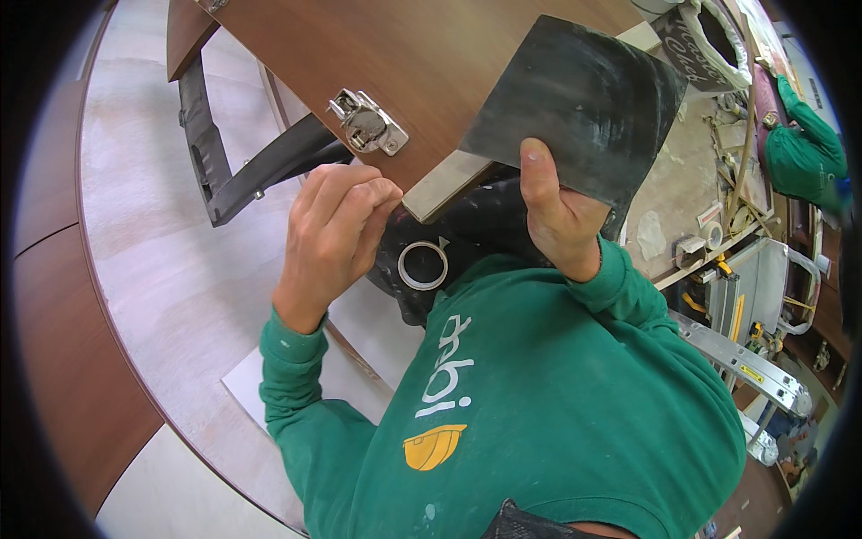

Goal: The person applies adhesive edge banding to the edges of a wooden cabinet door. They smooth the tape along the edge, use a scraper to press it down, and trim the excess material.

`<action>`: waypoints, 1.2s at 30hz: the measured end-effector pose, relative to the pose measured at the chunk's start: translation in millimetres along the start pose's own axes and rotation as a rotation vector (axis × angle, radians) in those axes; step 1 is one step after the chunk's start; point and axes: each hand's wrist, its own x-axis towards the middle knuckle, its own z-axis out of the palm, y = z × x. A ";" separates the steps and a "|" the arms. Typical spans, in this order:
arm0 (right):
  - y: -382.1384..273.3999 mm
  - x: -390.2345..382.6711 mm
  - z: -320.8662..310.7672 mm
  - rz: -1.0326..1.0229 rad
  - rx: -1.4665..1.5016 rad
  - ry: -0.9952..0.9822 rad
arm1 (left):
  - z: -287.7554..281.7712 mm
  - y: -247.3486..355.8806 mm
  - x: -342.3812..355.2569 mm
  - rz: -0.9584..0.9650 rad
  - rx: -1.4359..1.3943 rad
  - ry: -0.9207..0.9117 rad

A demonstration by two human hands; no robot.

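Observation:
My right hand (564,211) grips a dark grey, square flexible sheet (584,103) that looks like sandpaper, its thumb on top and its other fingers hidden beneath. Under the sheet runs a pale wooden strip (444,184); its near end sticks out toward my left hand. My left hand (337,234) is closed in a pinch beside that end. Whatever lies between its fingertips, if anything, is too small to make out. A brown wooden panel (431,63) with a metal hinge (366,123) lies just beyond. On my dark-clad lap rests a tape roll (422,266).
A black angled frame (242,184) stands left of the panel, over a pale surface (135,225). At the right are a littered worktop (664,198), a bucket with a white liner (705,45) and an aluminium ladder (741,364). Another person's green sleeve (804,153) shows far right.

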 end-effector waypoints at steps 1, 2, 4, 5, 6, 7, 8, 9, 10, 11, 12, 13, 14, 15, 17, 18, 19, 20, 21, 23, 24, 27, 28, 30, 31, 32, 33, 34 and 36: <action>-0.6 0.3 -0.7 0.004 0.001 -0.004 | 3.8 -1.9 -5.3 -0.051 -0.037 0.057; 0.0 -0.2 -0.2 0.010 -0.002 -0.009 | 9.2 -5.8 -12.4 -0.104 -0.079 0.113; -2.4 -0.9 0.3 0.030 0.009 -0.008 | 12.3 -21.0 -37.9 -0.205 -0.247 0.154; -3.2 -0.3 -0.1 0.035 0.007 -0.007 | 14.6 -20.9 -39.7 -0.227 -0.253 0.202; -3.9 0.1 -0.6 0.038 0.004 -0.008 | 16.6 -21.1 -41.4 -0.247 -0.259 0.251; -4.4 0.3 -1.1 0.042 0.000 -0.009 | 18.7 -20.7 -42.8 -0.269 -0.266 0.297; -3.4 -1.5 0.1 0.049 0.001 -0.026 | 30.3 -9.1 -38.2 -0.265 -0.251 0.401; -2.3 -1.9 0.5 0.045 0.016 -0.011 | 35.5 -1.3 -32.7 -0.255 -0.237 0.498; -0.1 -2.3 1.3 0.041 0.031 0.004 | 33.3 2.3 -32.9 -0.282 -0.228 0.425; 0.8 -2.2 2.5 0.037 0.051 0.018 | 36.4 5.6 -32.4 -0.386 -0.307 0.419; 0.1 -2.4 3.0 0.048 0.065 0.025 | 43.2 11.0 -30.8 -0.490 -0.387 0.411; -1.2 -3.0 3.0 0.059 0.079 0.033 | 49.0 15.7 -28.8 -0.593 -0.467 0.402; -2.2 -3.1 2.7 0.065 0.084 0.040 | 51.5 19.3 -26.5 -0.707 -0.760 0.425; -3.0 -3.0 2.9 0.071 0.090 0.046 | 55.2 20.3 -26.0 -0.716 -0.746 0.481; -3.6 -3.0 0.7 0.093 0.098 0.043 | 63.6 18.1 -26.0 -0.728 -0.719 0.588; -3.7 -3.4 -1.6 0.117 0.109 0.037 | 64.7 16.6 -23.8 -0.742 -0.796 0.652; -2.8 -6.5 -7.4 0.169 0.137 0.016 | 66.3 15.9 -25.2 -0.755 -0.861 0.649; -2.8 -7.7 -10.8 0.194 0.150 0.010 | 68.0 14.1 -27.7 -0.766 -0.925 0.644; -3.1 -8.3 -14.3 0.216 0.164 0.004 | 67.7 13.9 -28.7 -0.776 -0.988 0.639; -4.3 -11.1 -23.1 0.214 0.133 -0.018 | 69.1 24.1 -31.9 -0.794 -0.896 0.491; -4.8 -12.0 -28.9 0.212 0.106 -0.046 | 71.8 26.2 -30.3 -0.806 -0.920 0.470; -18.6 -6.4 -57.7 0.356 0.127 -0.091 | 75.9 10.3 -40.4 -0.888 -0.962 0.526; -41.6 2.8 -62.0 0.532 0.235 -0.047 | 74.4 2.5 -45.7 -0.908 -0.978 0.587; -48.7 25.7 -111.5 0.705 0.082 -0.502 | 72.3 -9.4 -57.4 -0.976 -0.919 0.683; -42.2 28.8 -129.2 0.610 -0.056 -0.652 | 73.2 -14.4 -66.8 -1.001 -0.948 0.613; -33.9 24.5 -143.9 0.625 -0.123 -0.697 | 76.2 -19.3 -80.1 -1.030 -0.977 0.549; -33.6 20.1 -155.1 0.702 -0.233 -0.722 | 81.6 -24.5 -90.0 -1.056 -1.008 0.479; -35.7 15.5 -164.2 0.785 -0.348 -0.749 | 88.6 -28.3 -98.0 -1.084 -1.029 0.459; -28.1 -3.9 -178.0 0.966 -0.341 -0.736 | 99.3 -30.9 -106.4 -1.158 -1.065 0.426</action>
